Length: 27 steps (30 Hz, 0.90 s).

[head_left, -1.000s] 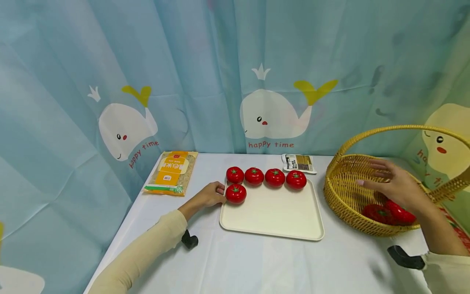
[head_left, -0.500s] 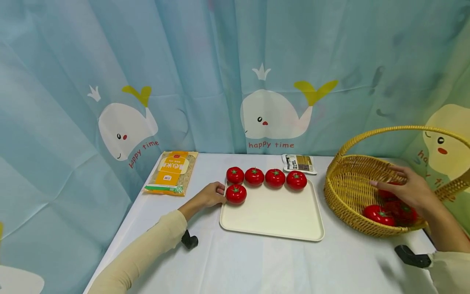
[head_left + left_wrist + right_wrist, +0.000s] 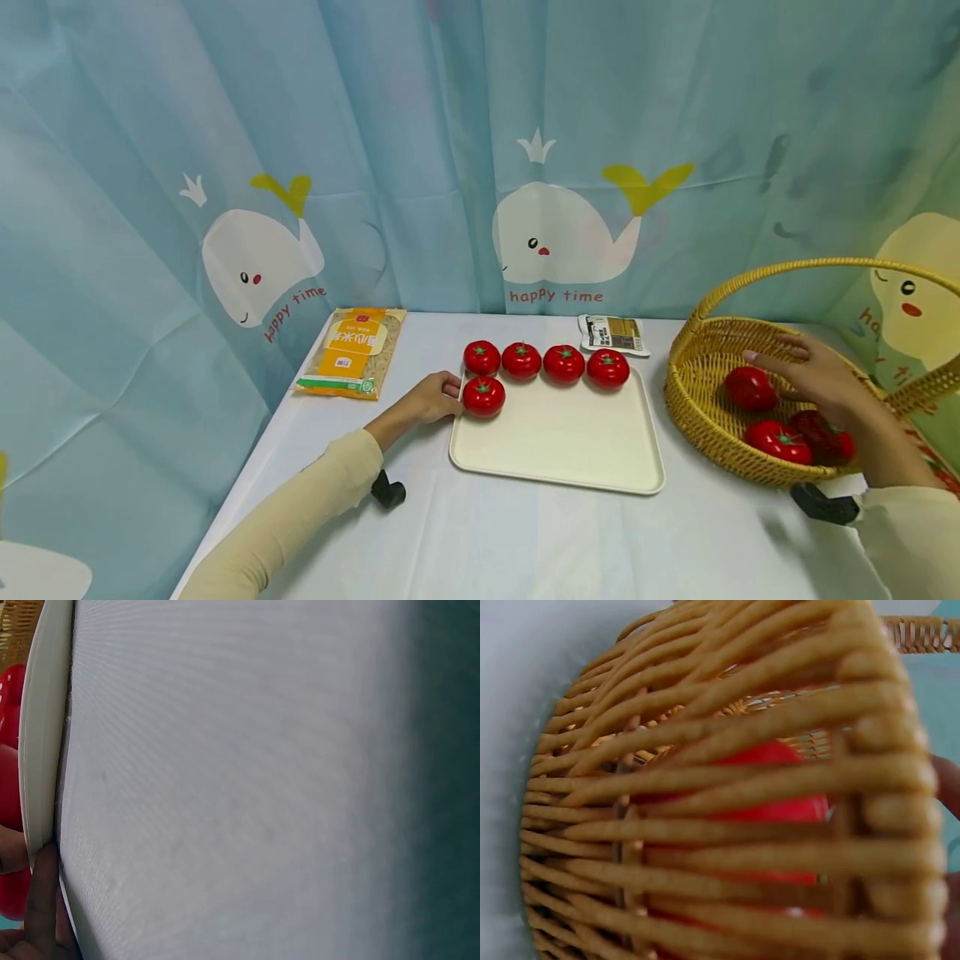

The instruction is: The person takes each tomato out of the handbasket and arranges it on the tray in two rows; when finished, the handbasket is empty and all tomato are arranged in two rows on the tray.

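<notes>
My left hand (image 3: 431,398) pinches the left rim of a cream tray (image 3: 558,442); in the left wrist view the thumb is above the rim and a finger (image 3: 43,896) below. A row of tomatoes (image 3: 563,364) lies along the tray's far side, and another tomato (image 3: 483,397) sits beside my left hand. My right hand (image 3: 825,379) hovers inside a wicker basket (image 3: 697,417) with fingers spread, its thumb over a tomato (image 3: 752,388). Two more tomatoes lie at the basket's near side, the right one (image 3: 825,437) partly covered by the hand.
A yellow grain packet (image 3: 351,353) lies at the table's far left. Behind the tray is a small white-and-brown packet (image 3: 612,334). The basket's tall handle (image 3: 795,264) arches over its opening. A blue curtain (image 3: 420,150) hangs behind the table.
My right hand moved right, then back left over the basket. The tomato beneath it has shifted left and now shows beside the hand. My left hand has stayed at the tray.
</notes>
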Tool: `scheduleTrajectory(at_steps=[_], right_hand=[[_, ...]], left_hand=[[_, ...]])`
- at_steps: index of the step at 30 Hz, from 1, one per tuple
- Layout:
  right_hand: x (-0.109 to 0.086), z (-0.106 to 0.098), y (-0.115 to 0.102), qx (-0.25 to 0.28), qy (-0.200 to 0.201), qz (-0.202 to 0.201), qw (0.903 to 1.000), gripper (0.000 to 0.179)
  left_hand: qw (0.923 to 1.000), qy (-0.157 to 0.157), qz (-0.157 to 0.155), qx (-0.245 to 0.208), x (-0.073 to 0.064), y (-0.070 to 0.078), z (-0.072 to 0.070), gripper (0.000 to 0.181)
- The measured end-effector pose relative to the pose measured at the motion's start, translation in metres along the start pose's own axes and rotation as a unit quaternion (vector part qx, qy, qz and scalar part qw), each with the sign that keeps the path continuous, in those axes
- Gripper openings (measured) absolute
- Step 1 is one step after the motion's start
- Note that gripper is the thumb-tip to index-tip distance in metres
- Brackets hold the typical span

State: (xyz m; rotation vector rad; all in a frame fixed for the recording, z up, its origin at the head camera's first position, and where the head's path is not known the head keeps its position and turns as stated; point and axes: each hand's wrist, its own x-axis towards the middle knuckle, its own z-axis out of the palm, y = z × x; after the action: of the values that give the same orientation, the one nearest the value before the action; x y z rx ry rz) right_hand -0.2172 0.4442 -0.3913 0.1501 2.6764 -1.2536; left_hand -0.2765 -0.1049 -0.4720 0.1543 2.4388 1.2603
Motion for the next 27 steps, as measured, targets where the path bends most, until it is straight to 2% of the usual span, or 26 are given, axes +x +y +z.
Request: scheduleTrajectory(at_steps=[4,13,21,27], right_hand=[[0.006,0.001,-0.007,-0.006,-0.017,-0.026,0.9995,0.092],[0.017,-0.001,-0.014,-0.060,-0.035,-0.078,0.9945,0.077],[0.020,-0.006,-0.015,-0.098,-0.065,-0.139,0.9833,0.061],[0.025,-0.004,-0.019,-0.128,-0.079,-0.160,0.9756,0.058]], left_hand=[[1.0000,0.001,0.000,0.001,0.000,0.000,-0.001,0.047],[1.0000,0.002,-0.004,-0.003,0.001,0.002,-0.001,0.046],[1.0000,0.001,0.001,0.008,0.002,0.003,-0.002,0.047],[0.9999,0.003,-0.002,0.011,0.002,0.002,-0.002,0.047]])
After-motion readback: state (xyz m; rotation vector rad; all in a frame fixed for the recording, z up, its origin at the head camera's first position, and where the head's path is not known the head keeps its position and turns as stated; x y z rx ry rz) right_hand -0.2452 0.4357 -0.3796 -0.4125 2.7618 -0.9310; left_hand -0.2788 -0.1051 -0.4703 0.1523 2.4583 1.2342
